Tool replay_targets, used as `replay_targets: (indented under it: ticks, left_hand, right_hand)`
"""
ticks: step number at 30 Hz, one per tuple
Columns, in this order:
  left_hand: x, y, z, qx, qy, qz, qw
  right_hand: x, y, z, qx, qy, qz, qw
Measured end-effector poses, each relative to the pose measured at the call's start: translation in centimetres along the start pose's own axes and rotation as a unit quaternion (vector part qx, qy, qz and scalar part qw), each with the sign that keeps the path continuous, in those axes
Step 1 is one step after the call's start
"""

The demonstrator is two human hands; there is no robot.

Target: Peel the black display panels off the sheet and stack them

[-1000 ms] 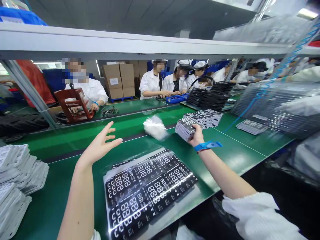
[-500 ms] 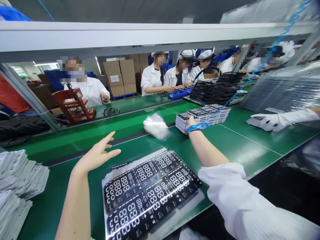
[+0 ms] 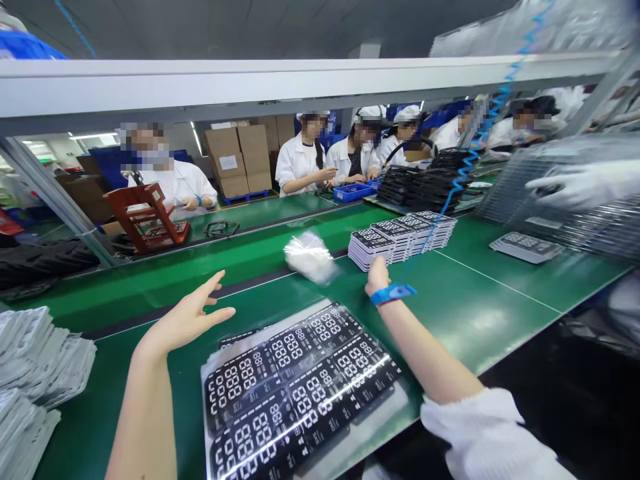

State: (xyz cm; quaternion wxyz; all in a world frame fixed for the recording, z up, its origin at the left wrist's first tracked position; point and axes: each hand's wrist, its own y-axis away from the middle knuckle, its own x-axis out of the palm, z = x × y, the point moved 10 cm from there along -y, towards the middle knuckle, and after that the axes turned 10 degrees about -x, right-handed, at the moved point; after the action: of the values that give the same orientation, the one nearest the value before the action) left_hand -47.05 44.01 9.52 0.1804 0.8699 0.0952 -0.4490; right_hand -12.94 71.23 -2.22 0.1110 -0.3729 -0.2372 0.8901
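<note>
My left hand (image 3: 187,319) hovers over the green bench to the left of the printed sheets, fingers apart and holding nothing. Black sheets printed with white digit segments (image 3: 300,393) lie in front of me on pale sheets. My right hand (image 3: 378,277), with a blue wrist strap (image 3: 393,293), is just at the near side of stacked black-and-white display panels (image 3: 371,240). Its fingers point away and are mostly hidden, so whether it grips anything cannot be seen. A clear plastic bag with white contents (image 3: 311,257) lies between the sheets and the stacks.
White stacked parts (image 3: 45,357) stand at the left. At the right, a co-worker's gloved hand (image 3: 580,185) is by clear plastic trays (image 3: 520,177), behind a small pile of panels (image 3: 526,247). A shelf beam (image 3: 300,80) crosses above; a blue coiled cord (image 3: 467,160) hangs down.
My right hand has drawn back slightly from the panel stacks toward me. My left hand stays open. The co-worker's gloved hand has lifted off the small panel pile toward the trays.
</note>
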Motion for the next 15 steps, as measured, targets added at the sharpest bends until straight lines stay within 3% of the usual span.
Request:
replay_targets:
  ticks: [5, 9, 15]
  left_hand:
    - [0.2, -0.1, 0.1, -0.011, -0.023, -0.005, 1.000]
    - [0.5, -0.4, 0.4, -0.025, -0.044, -0.001, 0.999]
    - [-0.1, -0.6, 1.7, -0.040, -0.044, -0.021, 0.998]
  right_hand:
    - [3.1, 3.7, 1.5, -0.035, 0.082, 0.043, 0.995]
    - [4.2, 3.0, 2.4, -0.056, 0.141, 0.062, 0.986]
    - [4.4, 1.5, 1.4, -0.043, 0.195, 0.072, 0.977]
